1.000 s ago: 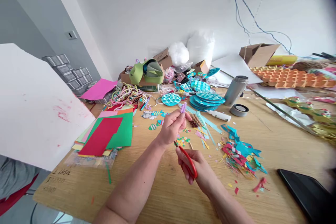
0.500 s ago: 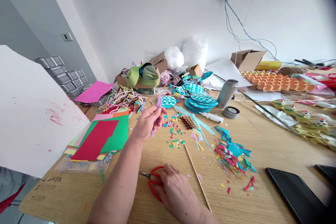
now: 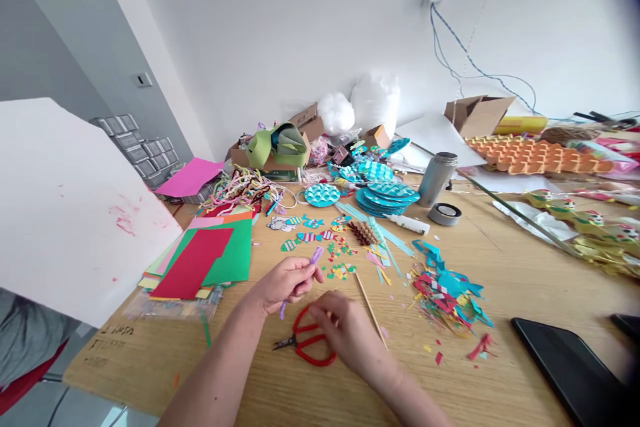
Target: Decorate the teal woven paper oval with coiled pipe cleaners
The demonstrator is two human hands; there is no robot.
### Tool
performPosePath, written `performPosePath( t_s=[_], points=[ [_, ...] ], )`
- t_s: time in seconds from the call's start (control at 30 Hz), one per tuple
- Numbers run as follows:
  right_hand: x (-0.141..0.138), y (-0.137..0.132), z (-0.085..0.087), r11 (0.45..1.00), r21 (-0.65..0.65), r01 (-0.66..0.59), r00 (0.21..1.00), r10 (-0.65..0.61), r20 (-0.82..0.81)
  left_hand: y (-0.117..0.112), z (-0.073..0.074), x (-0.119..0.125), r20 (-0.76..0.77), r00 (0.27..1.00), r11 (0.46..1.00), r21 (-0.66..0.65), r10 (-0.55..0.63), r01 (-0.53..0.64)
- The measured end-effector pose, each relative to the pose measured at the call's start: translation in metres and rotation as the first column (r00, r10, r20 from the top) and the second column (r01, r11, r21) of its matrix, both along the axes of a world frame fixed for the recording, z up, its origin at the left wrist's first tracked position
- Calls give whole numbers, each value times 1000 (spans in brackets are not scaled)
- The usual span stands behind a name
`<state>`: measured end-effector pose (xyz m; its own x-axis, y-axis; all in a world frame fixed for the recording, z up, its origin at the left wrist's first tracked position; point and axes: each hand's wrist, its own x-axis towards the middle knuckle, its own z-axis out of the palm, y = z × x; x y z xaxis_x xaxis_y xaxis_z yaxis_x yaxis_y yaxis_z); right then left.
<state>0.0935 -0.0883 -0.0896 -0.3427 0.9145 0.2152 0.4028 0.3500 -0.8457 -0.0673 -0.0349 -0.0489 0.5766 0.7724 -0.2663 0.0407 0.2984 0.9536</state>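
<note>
My left hand [image 3: 293,280] is closed around a purple pipe cleaner [image 3: 317,254], which sticks out above the fingers and again below the palm. Just right of it, my right hand [image 3: 345,330] hovers over the scissors' handles with loosely bent fingers and nothing visible in them. The red-handled scissors [image 3: 315,347] lie on the wooden table, blades pointing left. A thin wooden stick [image 3: 371,310] lies to the right, partly behind my right hand. Beyond the hands are colourful paper fish [image 3: 309,237] and small green and yellow paper bits [image 3: 340,271].
Coloured paper sheets [image 3: 225,257] are stacked at left beside a large white board [image 3: 80,213]. A pile of pipe cleaners [image 3: 245,187], blue paper plates [image 3: 385,200], a grey flask [image 3: 437,179] and a glue bottle [image 3: 410,224] stand farther back. Paper scraps [image 3: 450,287] and a black phone [image 3: 565,367] are at right.
My left hand has come down and closer with the purple pipe cleaner. My right hand has let go of the scissors and risen toward the left hand.
</note>
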Motion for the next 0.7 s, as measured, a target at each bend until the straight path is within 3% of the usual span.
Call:
performPosePath(
  t_s=[0.1,0.2,0.3,0.4,0.57,0.7],
  points=[
    [10,13,3,982,-150,114,944,-154,-292,-6,-6,3,19,998,998,-35,-56,57],
    [17,20,6,967,-256,4,854,-137,-502,-10,-13,11,60,983,981,-74,-173,178],
    [19,22,6,953,-302,-22,799,-165,-578,-12,-18,18,69,968,965,-88,-243,248],
    [25,27,2,929,-359,92,692,-319,-648,-10,-24,19,22,973,971,-68,-228,229],
    [44,41,-2,822,-499,275,392,-570,-722,1,-35,9,-58,988,989,4,-146,146],
    [49,45,-3,786,-533,314,304,-615,-728,6,-40,7,-49,996,996,44,-74,76]
  ],
)
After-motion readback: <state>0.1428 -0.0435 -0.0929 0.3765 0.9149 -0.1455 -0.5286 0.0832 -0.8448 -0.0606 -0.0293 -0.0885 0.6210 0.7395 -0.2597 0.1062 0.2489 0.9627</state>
